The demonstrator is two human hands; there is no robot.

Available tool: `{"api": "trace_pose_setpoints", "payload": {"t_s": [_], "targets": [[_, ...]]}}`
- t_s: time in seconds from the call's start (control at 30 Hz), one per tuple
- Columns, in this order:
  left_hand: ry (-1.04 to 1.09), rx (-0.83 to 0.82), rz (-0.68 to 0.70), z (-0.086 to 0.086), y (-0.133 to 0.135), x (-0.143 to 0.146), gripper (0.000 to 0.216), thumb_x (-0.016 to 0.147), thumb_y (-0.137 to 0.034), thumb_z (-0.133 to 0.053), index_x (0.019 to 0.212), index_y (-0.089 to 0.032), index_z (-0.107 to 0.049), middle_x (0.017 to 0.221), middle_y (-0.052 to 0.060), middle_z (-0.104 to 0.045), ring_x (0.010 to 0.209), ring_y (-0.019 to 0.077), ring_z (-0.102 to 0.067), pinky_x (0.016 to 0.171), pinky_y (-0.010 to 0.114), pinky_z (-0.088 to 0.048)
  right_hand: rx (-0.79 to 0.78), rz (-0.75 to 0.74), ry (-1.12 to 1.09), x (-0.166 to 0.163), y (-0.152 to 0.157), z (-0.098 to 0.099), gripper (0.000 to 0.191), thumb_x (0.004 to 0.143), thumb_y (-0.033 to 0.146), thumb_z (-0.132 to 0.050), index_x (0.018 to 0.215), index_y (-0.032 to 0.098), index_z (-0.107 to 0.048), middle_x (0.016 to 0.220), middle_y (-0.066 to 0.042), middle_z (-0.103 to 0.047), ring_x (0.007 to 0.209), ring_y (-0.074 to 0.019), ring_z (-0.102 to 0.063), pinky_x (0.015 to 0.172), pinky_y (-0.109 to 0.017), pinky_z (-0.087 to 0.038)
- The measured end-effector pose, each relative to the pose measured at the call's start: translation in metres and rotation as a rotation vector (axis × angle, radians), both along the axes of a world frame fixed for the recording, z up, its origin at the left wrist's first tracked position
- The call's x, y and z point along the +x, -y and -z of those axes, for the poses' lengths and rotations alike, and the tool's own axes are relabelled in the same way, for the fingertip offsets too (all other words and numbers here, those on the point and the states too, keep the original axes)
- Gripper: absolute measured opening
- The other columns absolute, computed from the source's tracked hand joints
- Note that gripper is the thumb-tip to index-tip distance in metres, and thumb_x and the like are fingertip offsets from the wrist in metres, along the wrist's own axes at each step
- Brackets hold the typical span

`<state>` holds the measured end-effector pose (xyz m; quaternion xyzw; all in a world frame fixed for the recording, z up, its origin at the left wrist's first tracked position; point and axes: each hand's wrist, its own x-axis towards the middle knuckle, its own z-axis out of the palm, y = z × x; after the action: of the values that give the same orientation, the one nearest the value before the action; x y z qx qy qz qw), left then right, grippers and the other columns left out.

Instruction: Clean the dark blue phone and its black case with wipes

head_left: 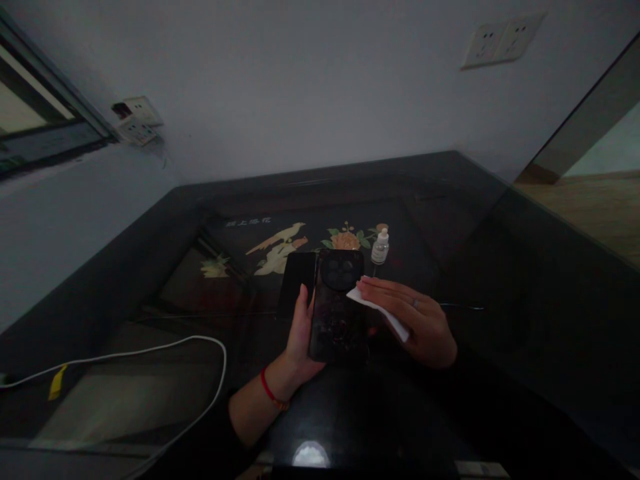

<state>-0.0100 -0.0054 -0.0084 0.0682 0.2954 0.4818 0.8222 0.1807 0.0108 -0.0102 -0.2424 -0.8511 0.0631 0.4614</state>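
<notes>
In my left hand is a dark smartphone, its back with a round camera block facing me. The thumb lies along its left edge, and the other fingers are hidden behind it. My right hand pinches a folded white tissue at the phone's upper right edge, close to the camera block. A second black smartphone lies on the table, partly covered by the held one. Just beyond the right hand stands a small clear dropper bottle with a white top.
The dark glossy table bears a bird and flower picture. A white cable with a yellow tag curves across the left side. Wall sockets are at the upper right, others at the left.
</notes>
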Motion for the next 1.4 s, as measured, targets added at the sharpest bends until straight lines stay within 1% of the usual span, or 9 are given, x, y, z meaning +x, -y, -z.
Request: {"api": "trace_pose_setpoints", "payload": {"t_s": [0.13, 0.3, 0.47, 0.67, 0.77, 0.87, 1.07, 1.27, 1.4], "targets": [[0.058, -0.083, 0.124, 0.003, 0.005, 0.006, 0.055, 0.096, -0.052, -0.033, 0.126, -0.014, -0.060, 0.106, 0.011, -0.072, 0.111, 0.0262, -0.062, 0.105, 0.043, -0.038, -0.029, 0.094, -0.057, -0.007, 0.003, -0.003, 0.048, 0.093, 0.008, -0.042, 0.140, 0.018, -0.045, 0.132, -0.012, -0.061, 0.128, -0.0226, -0.052, 0.103, -0.045, -0.051], [0.017, -0.152, 0.017, 0.006, 0.008, 0.014, 0.044, 0.099, -0.036, -0.035, 0.097, -0.013, -0.072, 0.088, 0.005, -0.074, 0.102, 0.0168, -0.065, 0.104, 0.029, -0.037, 0.102, 0.029, 0.128, -0.023, 0.001, -0.005, 0.041, 0.094, 0.008, -0.042, 0.134, 0.005, -0.050, 0.133, -0.020, -0.058, 0.137, -0.0261, -0.041, 0.107, -0.046, -0.047], [-0.024, -0.139, -0.040, 0.006, 0.008, 0.016, 0.037, 0.097, -0.033, -0.040, 0.094, -0.014, -0.072, 0.089, 0.003, -0.074, 0.096, 0.0151, -0.066, 0.099, 0.026, -0.040, 0.146, 0.100, 0.179, -0.024, -0.001, -0.007, 0.036, 0.094, 0.009, -0.045, 0.129, 0.006, -0.054, 0.134, -0.019, -0.057, 0.140, -0.0265, -0.035, 0.110, -0.046, -0.045], [0.031, -0.172, 0.116, 0.007, 0.005, 0.008, 0.043, 0.092, -0.047, -0.046, 0.089, -0.012, -0.072, 0.068, 0.004, -0.068, 0.084, 0.0197, -0.067, 0.095, 0.033, -0.043, 0.197, -0.071, 0.244, -0.020, 0.004, -0.003, 0.031, 0.095, 0.010, -0.042, 0.120, 0.004, -0.060, 0.124, -0.017, -0.065, 0.130, -0.0251, -0.050, 0.105, -0.043, -0.050], [0.065, -0.177, 0.091, 0.005, 0.004, 0.007, 0.046, 0.095, -0.046, -0.040, 0.085, -0.013, -0.072, 0.066, 0.004, -0.067, 0.078, 0.0187, -0.067, 0.095, 0.034, -0.042, 0.181, -0.059, 0.209, -0.019, 0.003, -0.002, 0.031, 0.096, 0.011, -0.040, 0.120, 0.006, -0.059, 0.123, -0.017, -0.066, 0.128, -0.0250, -0.052, 0.104, -0.046, -0.050], [0.085, -0.171, 0.072, 0.002, 0.005, 0.008, 0.044, 0.095, -0.042, -0.040, 0.084, -0.014, -0.072, 0.073, 0.004, -0.070, 0.075, 0.0174, -0.066, 0.093, 0.033, -0.042, 0.166, -0.008, 0.165, -0.021, 0.003, -0.001, 0.033, 0.096, 0.012, -0.040, 0.124, 0.009, -0.057, 0.124, -0.016, -0.066, 0.130, -0.0246, -0.050, 0.104, -0.048, -0.049], [0.055, -0.283, 0.112, 0.004, 0.004, 0.004, 0.052, 0.095, -0.051, -0.038, 0.085, -0.011, -0.070, 0.066, 0.005, -0.068, 0.064, 0.0140, -0.065, 0.078, 0.026, -0.046, 0.190, -0.076, 0.267, -0.028, 0.007, 0.001, 0.033, 0.096, 0.011, -0.040, 0.124, 0.008, -0.058, 0.128, -0.013, -0.064, 0.131, -0.0229, -0.049, 0.107, -0.046, -0.046], [0.046, -0.203, 0.182, 0.006, 0.003, 0.001, 0.058, 0.094, -0.053, -0.037, 0.111, -0.006, -0.067, 0.073, 0.007, -0.071, 0.073, 0.0168, -0.068, 0.080, 0.027, -0.047, 0.242, -0.089, 0.290, -0.035, 0.011, 0.004, 0.033, 0.097, 0.012, -0.038, 0.121, 0.008, -0.061, 0.125, -0.012, -0.065, 0.126, -0.0231, -0.054, 0.109, -0.047, -0.044], [0.090, -0.164, 0.210, 0.002, 0.002, 0.001, 0.063, 0.093, -0.055, -0.036, 0.123, -0.006, -0.061, 0.099, 0.013, -0.073, 0.090, 0.0175, -0.068, 0.087, 0.027, -0.046, 0.340, -0.208, 0.294, -0.036, 0.016, 0.004, 0.031, 0.097, 0.013, -0.039, 0.115, 0.011, -0.064, 0.122, -0.008, -0.068, 0.123, -0.0212, -0.056, 0.110, -0.045, -0.043]]}}
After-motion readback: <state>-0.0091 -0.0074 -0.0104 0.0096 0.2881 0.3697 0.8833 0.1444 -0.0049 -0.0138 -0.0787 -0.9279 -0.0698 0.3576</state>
